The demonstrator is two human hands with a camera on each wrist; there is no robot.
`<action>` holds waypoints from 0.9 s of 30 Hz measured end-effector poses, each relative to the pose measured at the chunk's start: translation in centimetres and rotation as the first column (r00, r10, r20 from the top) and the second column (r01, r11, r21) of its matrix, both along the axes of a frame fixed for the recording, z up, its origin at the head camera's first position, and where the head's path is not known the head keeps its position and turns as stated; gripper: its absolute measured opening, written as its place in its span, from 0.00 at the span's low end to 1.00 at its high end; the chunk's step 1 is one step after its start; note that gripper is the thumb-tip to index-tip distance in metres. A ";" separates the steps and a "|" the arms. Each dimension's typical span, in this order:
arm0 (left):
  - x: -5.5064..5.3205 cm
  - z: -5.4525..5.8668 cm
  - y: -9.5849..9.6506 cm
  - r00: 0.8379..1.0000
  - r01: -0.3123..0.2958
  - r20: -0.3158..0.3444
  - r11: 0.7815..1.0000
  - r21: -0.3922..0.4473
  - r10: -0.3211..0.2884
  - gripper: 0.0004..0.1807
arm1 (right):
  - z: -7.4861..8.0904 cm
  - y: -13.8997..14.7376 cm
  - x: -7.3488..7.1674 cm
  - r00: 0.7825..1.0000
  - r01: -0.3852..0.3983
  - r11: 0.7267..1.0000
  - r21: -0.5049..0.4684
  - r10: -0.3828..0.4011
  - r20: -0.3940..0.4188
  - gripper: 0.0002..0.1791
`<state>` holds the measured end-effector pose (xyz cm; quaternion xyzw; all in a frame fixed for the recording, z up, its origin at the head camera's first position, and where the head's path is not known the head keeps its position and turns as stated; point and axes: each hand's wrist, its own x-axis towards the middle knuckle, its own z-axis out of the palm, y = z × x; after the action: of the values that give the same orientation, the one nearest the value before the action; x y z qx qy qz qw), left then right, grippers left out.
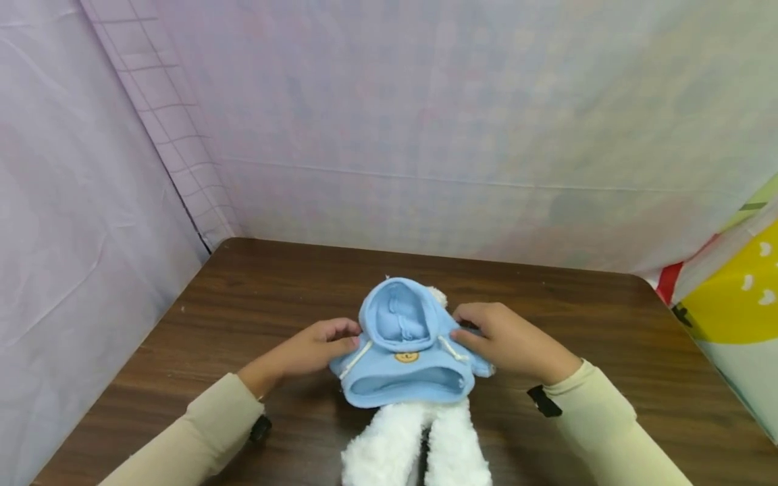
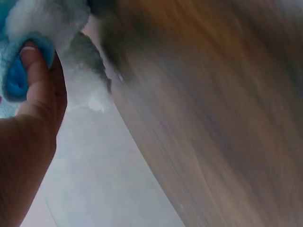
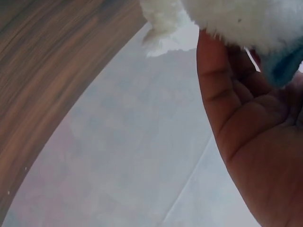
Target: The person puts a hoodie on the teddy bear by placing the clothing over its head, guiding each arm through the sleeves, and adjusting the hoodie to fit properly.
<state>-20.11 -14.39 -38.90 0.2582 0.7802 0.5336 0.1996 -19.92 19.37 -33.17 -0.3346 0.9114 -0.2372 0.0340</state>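
Note:
A small light-blue doll hoodie with white drawstrings and a round yellowish patch lies over a fluffy white plush toy. The toy's legs stretch out below the hem; most of its body is hidden. At the hoodie's left side, my left hand pinches its edge; in the left wrist view the thumb lies in the opening of a blue sleeve. On the other side, my right hand holds the hoodie near the shoulder and sleeve. White plush and a blue cuff hide some of its fingers in the right wrist view.
Everything lies on a dark brown wooden table with rounded back corners. A pale patterned curtain hangs behind it, and another white cloth at the left. A yellow printed sheet is beyond the right edge.

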 end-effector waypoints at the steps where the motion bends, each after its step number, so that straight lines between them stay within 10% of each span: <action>1: 0.2 -0.1 0.3 1.000 0.004 -0.014 1.000 0.006 -0.004 0.17 | 0.0 0.3 0.2 1.000 0.000 1.000 0.004 0.000 0.007 0.04; 17: 0.9 0.0 1.3 0.996 0.006 -0.089 1.000 -0.005 -0.007 0.09 | 1.1 1.2 1.8 1.000 -0.010 1.000 -0.023 0.011 0.012 0.05; 22: -0.4 2.1 0.4 0.990 -0.052 -0.129 0.998 0.028 0.055 0.07 | 3.3 0.2 1.1 0.997 0.050 0.996 -0.071 -0.053 -0.049 0.03; 27: -2.1 5.5 0.0 0.941 -0.168 -0.290 0.984 0.056 0.177 0.06 | 5.5 -0.6 -0.5 0.984 0.132 0.986 -0.104 -0.143 -0.103 0.03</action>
<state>-22.26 -14.37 -33.39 0.2683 0.8125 0.5167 0.0301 -20.43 18.72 -27.63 -0.2848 0.9203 -0.2639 -0.0490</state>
